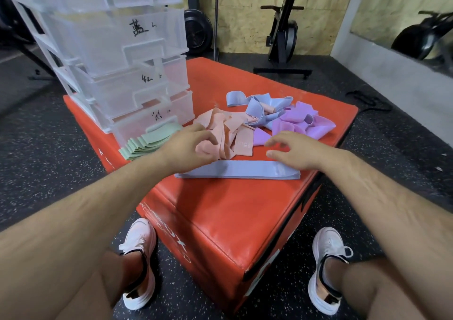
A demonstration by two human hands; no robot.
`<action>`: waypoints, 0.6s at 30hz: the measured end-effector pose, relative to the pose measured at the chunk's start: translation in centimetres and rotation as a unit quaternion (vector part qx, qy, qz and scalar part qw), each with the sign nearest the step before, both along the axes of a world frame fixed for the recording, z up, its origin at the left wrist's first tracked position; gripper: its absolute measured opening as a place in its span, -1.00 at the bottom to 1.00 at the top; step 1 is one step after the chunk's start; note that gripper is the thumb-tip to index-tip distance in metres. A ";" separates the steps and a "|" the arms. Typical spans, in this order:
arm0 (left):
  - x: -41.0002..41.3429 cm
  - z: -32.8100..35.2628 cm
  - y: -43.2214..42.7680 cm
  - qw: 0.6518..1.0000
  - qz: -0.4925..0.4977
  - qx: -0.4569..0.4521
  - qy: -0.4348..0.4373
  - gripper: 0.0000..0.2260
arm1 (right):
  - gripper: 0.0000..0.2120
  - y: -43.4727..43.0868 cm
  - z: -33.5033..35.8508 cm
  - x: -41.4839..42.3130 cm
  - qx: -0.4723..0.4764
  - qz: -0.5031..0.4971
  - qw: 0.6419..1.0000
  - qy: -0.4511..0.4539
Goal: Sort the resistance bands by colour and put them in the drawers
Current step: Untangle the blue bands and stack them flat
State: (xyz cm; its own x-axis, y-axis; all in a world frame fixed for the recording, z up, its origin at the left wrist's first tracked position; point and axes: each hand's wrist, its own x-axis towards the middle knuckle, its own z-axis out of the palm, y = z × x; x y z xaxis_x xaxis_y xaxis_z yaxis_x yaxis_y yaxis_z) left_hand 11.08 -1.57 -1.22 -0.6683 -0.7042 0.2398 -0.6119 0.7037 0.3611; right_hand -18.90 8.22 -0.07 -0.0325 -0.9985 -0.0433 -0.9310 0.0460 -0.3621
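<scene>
Head view: left hand fingers curled round pink bands mid-bench; right hand relaxed, empty, over flattened blue band. Green stack waiting by drawers. Best to lift pink clear of tangled blue-purple pile, flatten, stack apart.

Handwritten in black, upper left of frame: second drawer marked "蓝"; third drawer marked "红 15". Bottom drawer: mark illegible. Pink band, centre: printed "15".

left hand grips pink bands | right hand loose over flat blue band | on red box
</scene>
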 end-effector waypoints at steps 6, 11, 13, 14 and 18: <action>-6.8 1.1 -1.4 1.000 -0.020 -0.010 0.001 -0.60 | -0.74 -4.5 -0.7 0.1 -0.057 -0.032 0.997 0.046; -10.4 0.8 -2.5 1.000 -0.023 -0.001 -0.008 -0.43 | -0.65 -8.0 -0.9 0.8 -0.049 -0.021 0.990 0.127; -11.0 0.8 -2.8 1.000 -0.025 0.007 -0.005 -0.42 | -0.63 -9.3 -1.2 0.7 -0.042 -0.018 0.988 0.145; -11.1 0.8 -3.0 1.000 -0.023 0.012 -0.001 -0.46 | -0.61 -9.8 -1.3 0.6 -0.035 -0.021 0.988 0.147; -10.5 1.1 -3.3 0.999 -0.009 0.022 0.032 -0.60 | -0.59 -10.7 -1.3 0.2 -0.023 -0.044 0.990 0.135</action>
State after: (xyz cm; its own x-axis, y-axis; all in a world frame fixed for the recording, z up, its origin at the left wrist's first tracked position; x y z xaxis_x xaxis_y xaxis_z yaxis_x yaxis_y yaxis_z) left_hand 0.62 -4.88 -0.07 -0.6658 -0.7026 0.2511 -0.5738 0.6973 0.4295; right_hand -18.65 -2.48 -1.39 -0.1235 -0.9921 0.0239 -0.9873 0.1205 -0.1036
